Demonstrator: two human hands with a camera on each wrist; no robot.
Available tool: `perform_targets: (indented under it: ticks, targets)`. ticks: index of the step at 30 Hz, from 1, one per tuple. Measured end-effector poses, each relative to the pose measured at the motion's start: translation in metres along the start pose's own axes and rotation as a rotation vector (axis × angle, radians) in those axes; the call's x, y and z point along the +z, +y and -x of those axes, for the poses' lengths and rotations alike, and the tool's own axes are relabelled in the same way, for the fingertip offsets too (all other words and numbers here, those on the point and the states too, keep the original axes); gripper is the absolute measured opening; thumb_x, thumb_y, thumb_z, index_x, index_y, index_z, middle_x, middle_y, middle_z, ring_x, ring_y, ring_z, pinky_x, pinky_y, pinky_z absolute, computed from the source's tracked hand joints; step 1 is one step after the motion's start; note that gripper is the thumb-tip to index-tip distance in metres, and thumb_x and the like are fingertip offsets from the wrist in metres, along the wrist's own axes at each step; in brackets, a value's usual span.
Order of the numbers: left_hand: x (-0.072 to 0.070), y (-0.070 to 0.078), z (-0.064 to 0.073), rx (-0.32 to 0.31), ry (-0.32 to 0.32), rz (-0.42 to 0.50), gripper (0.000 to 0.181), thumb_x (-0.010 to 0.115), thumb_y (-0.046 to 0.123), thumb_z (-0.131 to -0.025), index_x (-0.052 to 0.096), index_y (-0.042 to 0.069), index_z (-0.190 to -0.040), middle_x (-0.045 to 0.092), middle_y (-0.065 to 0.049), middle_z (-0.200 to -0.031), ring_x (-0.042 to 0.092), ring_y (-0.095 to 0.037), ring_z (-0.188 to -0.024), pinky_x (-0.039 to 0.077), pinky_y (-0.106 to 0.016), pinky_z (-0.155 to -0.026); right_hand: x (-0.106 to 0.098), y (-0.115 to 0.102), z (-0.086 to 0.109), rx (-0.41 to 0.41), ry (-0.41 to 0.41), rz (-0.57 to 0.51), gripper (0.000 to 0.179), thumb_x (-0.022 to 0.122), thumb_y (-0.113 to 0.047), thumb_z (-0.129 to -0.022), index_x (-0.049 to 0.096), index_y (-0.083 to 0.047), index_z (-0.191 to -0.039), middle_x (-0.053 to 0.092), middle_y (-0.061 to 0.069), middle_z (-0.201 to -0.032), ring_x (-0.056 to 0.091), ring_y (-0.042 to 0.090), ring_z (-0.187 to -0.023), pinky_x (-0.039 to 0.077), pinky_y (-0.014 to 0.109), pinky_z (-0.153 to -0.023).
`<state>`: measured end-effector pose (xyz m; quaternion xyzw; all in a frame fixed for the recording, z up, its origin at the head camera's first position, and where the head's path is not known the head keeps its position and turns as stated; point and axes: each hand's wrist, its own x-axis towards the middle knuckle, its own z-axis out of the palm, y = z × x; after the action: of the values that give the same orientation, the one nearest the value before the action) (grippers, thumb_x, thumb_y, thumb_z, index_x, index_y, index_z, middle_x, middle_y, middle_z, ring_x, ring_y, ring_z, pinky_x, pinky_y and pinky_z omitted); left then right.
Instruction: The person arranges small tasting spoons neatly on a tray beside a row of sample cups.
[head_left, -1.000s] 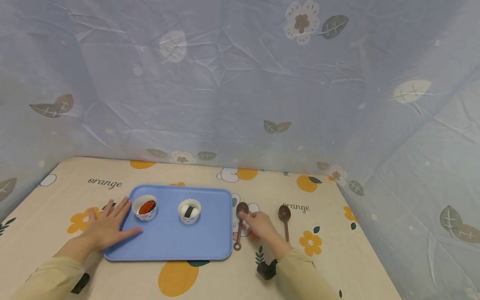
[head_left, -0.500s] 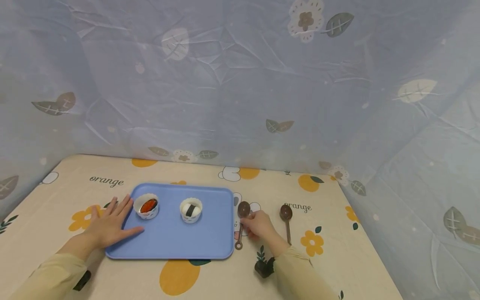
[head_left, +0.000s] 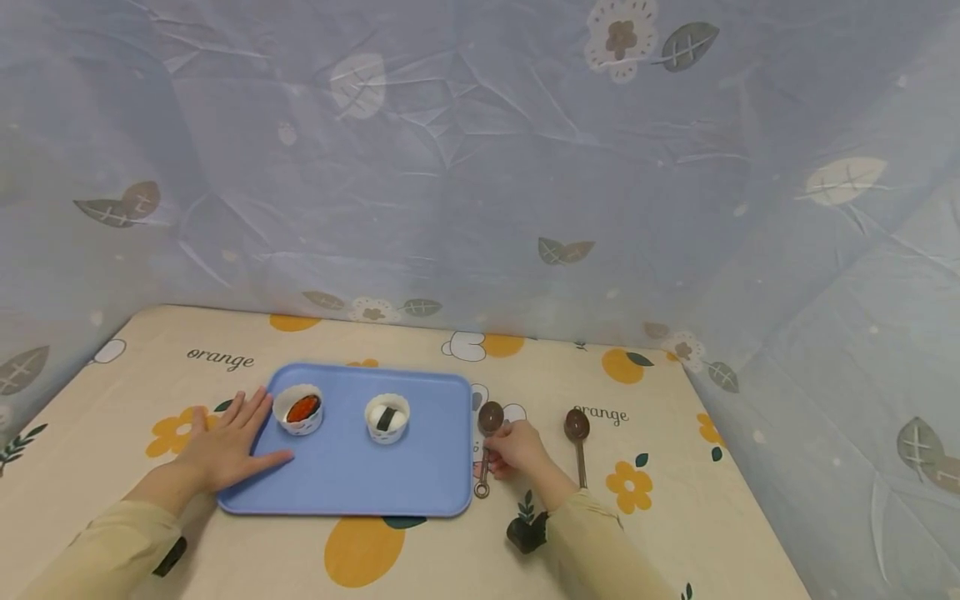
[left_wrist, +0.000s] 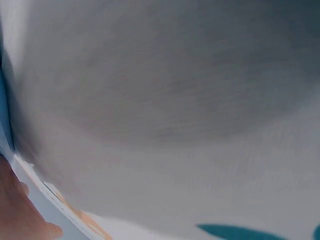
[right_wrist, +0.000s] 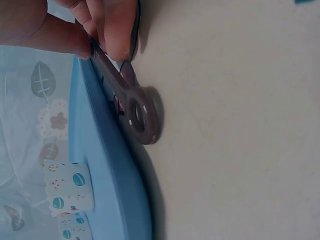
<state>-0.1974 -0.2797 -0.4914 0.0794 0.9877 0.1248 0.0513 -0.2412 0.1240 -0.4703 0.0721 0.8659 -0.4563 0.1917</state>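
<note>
My right hand [head_left: 521,448] pinches the handle of a brown spoon [head_left: 491,418] lying just right of the blue tray [head_left: 420,487]. In the right wrist view, thumb and fingers close on the handle [right_wrist: 112,72], whose ring end lies close over the cloth. My left hand [head_left: 225,450] rests with spread, straight fingers on the tray's left edge, its thumb over the tray floor. Two white paper cups stand on the tray: the left cup [head_left: 298,423] holds an orange-red topped sushi piece [head_left: 303,408], the other cup [head_left: 387,432] a white piece with a dark band [head_left: 386,418].
A second brown spoon [head_left: 577,425] lies farther right, its handle end hidden by the right sleeve [head_left: 600,542]. The patterned tablecloth [head_left: 360,550] covers the table. A grey-blue printed curtain [head_left: 480,183] rises behind and at the sides.
The right hand's fingers have slid from the spoon's bowl down to its handle and now pinch it. The left hand stays on the tray. The head view has shifted slightly.
</note>
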Motion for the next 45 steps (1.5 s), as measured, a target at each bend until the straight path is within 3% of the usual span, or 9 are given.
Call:
perform_targets:
  ticks: [7, 19, 33, 45]
  targets:
    - [-0.001, 0.001, 0.0, 0.001, 0.004, -0.005, 0.105, 0.046, 0.071, -0.08, 0.015, -0.004, -0.146, 0.011, -0.023, -0.155, 0.012, -0.049, -0.139, -0.007, -0.077, -0.098, -0.002, 0.0, -0.001, 0.026, -0.05, -0.072, 0.016, 0.056, -0.005, -0.089, 0.063, 0.009, -0.087, 0.054, 0.001, -0.055, 0.055, 0.007, -0.044, 0.055, 0.024, -0.05]
    - [-0.001, 0.001, 0.001, -0.006, -0.008, 0.0, 0.105, 0.047, 0.07, -0.08, 0.014, -0.005, -0.146, 0.01, -0.024, -0.154, 0.01, -0.049, -0.139, -0.01, -0.077, -0.098, -0.006, 0.0, 0.0, 0.028, -0.067, -0.157, 0.017, 0.053, -0.003, -0.09, 0.061, 0.011, -0.096, 0.056, 0.004, -0.058, 0.06, 0.01, -0.049, 0.058, 0.029, -0.058]
    - [-0.003, 0.003, 0.003, -0.001, -0.015, 0.008, 0.102, 0.048, 0.067, -0.081, 0.014, -0.005, -0.146, 0.01, -0.025, -0.154, 0.008, -0.05, -0.139, -0.009, -0.077, -0.098, -0.007, -0.003, 0.002, 0.019, -0.078, -0.179, 0.018, 0.053, -0.004, -0.09, 0.061, 0.01, -0.099, 0.057, 0.003, -0.06, 0.06, 0.009, -0.051, 0.057, 0.027, -0.057]
    - [-0.002, 0.001, 0.0, -0.003, -0.008, -0.009, 0.103, 0.048, 0.068, -0.081, 0.015, -0.004, -0.146, 0.011, -0.025, -0.154, 0.009, -0.05, -0.139, -0.006, -0.078, -0.097, -0.01, -0.017, 0.009, 0.031, -0.11, -0.24, 0.022, 0.052, -0.003, -0.091, 0.059, 0.012, -0.105, 0.057, 0.003, -0.061, 0.058, 0.008, -0.051, 0.057, 0.027, -0.057]
